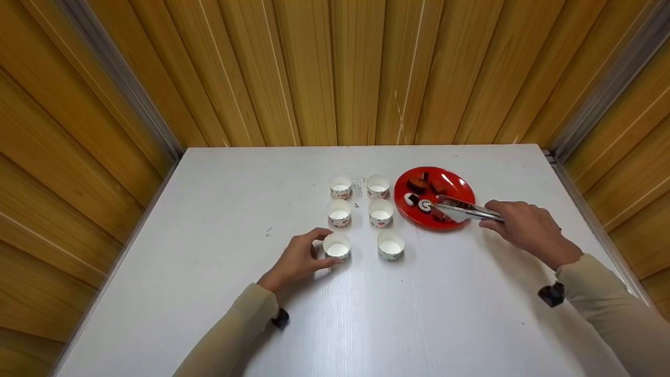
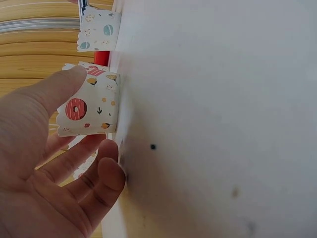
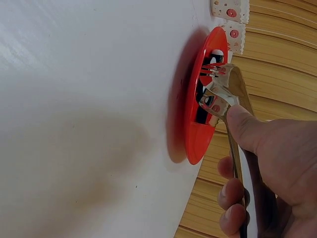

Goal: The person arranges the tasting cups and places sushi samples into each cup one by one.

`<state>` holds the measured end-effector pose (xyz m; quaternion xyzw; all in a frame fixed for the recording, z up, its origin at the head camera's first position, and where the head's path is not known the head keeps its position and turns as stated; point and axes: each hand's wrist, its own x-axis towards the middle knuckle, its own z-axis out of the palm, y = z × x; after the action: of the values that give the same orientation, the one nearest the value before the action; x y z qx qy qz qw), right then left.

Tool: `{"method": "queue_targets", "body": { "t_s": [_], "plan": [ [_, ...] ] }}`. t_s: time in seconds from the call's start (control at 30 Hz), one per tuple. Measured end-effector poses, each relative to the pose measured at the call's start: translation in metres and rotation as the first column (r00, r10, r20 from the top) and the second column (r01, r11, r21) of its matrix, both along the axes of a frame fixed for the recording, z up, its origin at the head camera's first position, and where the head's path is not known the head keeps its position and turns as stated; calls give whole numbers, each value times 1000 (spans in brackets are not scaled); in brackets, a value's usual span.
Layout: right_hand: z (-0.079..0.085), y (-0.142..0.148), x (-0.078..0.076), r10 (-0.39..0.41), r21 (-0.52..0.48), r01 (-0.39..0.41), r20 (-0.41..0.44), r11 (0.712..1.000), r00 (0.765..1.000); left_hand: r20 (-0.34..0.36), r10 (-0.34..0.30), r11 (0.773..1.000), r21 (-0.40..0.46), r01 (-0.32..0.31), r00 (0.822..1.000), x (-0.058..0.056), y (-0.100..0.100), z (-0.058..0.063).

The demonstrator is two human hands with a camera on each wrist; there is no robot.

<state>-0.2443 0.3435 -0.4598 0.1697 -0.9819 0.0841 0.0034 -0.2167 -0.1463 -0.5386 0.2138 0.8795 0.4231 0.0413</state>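
My left hand point(image 1: 297, 259) holds the near-left paper baking cup point(image 1: 336, 250) between thumb and fingers. That cup stands on the table, printed with a pink doughnut and small leaves in the left wrist view. My right hand point(image 1: 528, 230) grips a pair of metal tongs point(image 3: 237, 144), their fork-like tips reaching over the red plate point(image 1: 459, 184). On the plate lie several small sushi-like pieces, among them a round white slice with a dark spiral point(image 1: 425, 206) close by the tips. Whether the tongs pinch a piece, I cannot tell.
Several other paper cups stand in two columns left of the plate, including the near-right cup point(image 1: 390, 246) and the far-left cup point(image 1: 341, 187). The white table point(image 1: 235, 199) meets a yellow wood-patterned wall point(image 1: 309, 73) behind, with similar walls at both sides.
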Motion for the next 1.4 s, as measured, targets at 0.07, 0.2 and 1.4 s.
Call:
{"method": "queue_targets", "body": {
  "t_s": [0.07,0.2,1.4],
  "plan": [
    [0,0,0,1,1,-1,-5,1000,1000,-1,0,1000,0,0,1000,0,0,0],
    [1,0,1,6,5,-6,-13,1000,1000,-11,-9,1000,4,9,1000,0,0,-1],
    [7,-3,1,-15,2,15,-46,1000,999,-19,-9,1000,0,9,1000,0,0,-1]
  ]
}}
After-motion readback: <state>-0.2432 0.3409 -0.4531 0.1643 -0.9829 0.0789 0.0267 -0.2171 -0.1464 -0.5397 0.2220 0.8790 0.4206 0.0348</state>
